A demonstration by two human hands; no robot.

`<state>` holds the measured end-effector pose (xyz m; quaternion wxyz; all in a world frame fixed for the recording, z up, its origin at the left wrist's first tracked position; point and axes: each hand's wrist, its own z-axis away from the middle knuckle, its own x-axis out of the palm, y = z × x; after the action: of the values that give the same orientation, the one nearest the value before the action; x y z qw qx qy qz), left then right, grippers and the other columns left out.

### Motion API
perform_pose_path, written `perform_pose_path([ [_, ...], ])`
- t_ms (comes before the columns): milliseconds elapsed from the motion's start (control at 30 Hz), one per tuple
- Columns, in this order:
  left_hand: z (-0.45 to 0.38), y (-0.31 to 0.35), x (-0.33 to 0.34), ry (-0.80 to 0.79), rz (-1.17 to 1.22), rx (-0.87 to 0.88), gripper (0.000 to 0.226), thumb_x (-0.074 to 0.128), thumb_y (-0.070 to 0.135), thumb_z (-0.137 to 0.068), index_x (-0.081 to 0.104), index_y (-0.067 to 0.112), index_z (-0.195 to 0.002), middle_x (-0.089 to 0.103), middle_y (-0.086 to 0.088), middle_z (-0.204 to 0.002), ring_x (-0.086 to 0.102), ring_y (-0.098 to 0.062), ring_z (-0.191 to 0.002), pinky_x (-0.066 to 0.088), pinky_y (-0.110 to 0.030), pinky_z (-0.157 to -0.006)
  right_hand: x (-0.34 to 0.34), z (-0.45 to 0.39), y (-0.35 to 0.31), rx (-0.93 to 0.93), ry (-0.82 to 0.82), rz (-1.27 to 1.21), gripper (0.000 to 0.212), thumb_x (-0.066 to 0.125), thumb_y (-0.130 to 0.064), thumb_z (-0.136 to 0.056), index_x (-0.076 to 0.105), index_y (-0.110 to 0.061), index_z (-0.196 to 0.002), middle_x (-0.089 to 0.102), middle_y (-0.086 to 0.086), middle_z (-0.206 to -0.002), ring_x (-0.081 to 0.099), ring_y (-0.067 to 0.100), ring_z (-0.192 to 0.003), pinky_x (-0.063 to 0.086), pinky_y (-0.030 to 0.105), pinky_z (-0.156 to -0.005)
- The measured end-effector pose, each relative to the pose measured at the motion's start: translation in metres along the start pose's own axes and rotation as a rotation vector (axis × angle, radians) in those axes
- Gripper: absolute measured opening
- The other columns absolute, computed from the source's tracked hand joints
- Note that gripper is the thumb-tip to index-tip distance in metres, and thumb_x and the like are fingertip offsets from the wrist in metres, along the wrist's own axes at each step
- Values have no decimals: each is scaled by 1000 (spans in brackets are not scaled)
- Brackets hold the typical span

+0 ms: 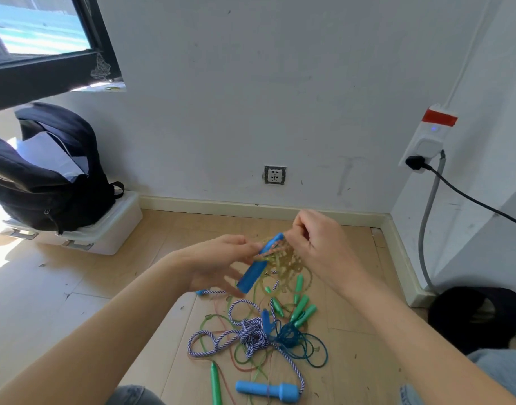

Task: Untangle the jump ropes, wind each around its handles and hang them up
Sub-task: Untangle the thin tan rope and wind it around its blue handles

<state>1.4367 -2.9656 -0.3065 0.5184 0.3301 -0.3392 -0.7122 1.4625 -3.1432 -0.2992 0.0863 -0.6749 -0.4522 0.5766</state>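
Both hands work a blue handle [258, 263] above the tangle on the floor.
Left hand [221, 263] grips the handle with thumb and curled fingers; right hand [318, 244] pinches the yellow rope [289, 263] wound round its top. Below lie the striped rope [250, 336], green handles [302, 309], a green rope [245, 355] and a light-blue handle [268, 390]. A backpack [46, 176] sits on a white box [104, 232] to the left.
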Motion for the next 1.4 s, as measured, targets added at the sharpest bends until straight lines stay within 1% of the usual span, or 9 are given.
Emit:
perform_pose_path([
  [100,3,2,0,-53,248,-11,20,51,25,-93,53,7,-102,59,-10,-99,68,-26,-85,56,-44,-72,-2,0,4,-19,-26,125,18,49,-17,-88,43,-15,-71,41,-5,-74,39,12,-64,31,22,-56],
  [267,-4,-1,0,353,-372,103,17,53,27,-92,46,16,-81,53,-5,-86,47,-16,-74,41,-28,-70,5,7,3,-45,-270,230,9,55,-28,-88,53,-19,-90,45,-8,-90,40,2,-65,33,8,-57],
  [400,-7,-1,4,310,-454,226,20,57,24,-90,44,18,-76,48,1,-74,41,-12,-66,36,-25,-63,4,1,-1,-95,-263,186,26,63,-31,-85,57,-19,-107,54,-7,-101,36,-9,-64,32,4,-61],
  [667,-14,-5,3,350,-467,176,18,59,27,-88,49,19,-76,54,1,-79,47,-13,-69,42,-26,-63,7,3,-3,-127,-303,306,17,54,-29,-92,61,-15,-98,58,-2,-94,50,11,-80,34,19,-67],
  [800,-12,-10,-15,459,-367,93,15,57,24,-90,51,13,-82,61,-10,-95,55,-18,-78,52,-32,-74,11,9,0,-81,-388,227,29,54,-27,-91,56,-12,-116,45,-15,-74,42,-2,-61,32,11,-54],
  [967,-9,-4,-6,541,-594,269,14,66,26,-83,55,18,-80,62,1,-90,56,-12,-79,44,-21,-66,9,5,-6,-152,-177,298,33,56,-38,-88,54,-17,-113,46,-12,-95,41,2,-66,31,13,-57],
  [1133,-12,1,10,498,-590,396,14,67,22,-83,54,18,-80,68,1,-88,62,-10,-75,49,-21,-67,14,7,0,-123,-300,297,21,62,-33,-85,52,-18,-95,51,-7,-88,48,11,-77,31,17,-59],
  [1267,-10,3,3,426,-400,366,11,65,16,-84,54,14,-81,70,-1,-78,65,-11,-66,56,-21,-61,5,2,3,-133,-220,317,18,58,-36,-87,57,-20,-95,59,-7,-86,52,10,-75,31,16,-56],
  [1400,-11,1,-9,362,-211,253,8,65,9,-83,58,4,-84,68,-8,-81,67,-14,-67,55,-17,-56,11,7,1,-178,-220,359,15,52,-36,-91,46,-23,-88,49,-9,-83,45,8,-74,28,17,-56],
])
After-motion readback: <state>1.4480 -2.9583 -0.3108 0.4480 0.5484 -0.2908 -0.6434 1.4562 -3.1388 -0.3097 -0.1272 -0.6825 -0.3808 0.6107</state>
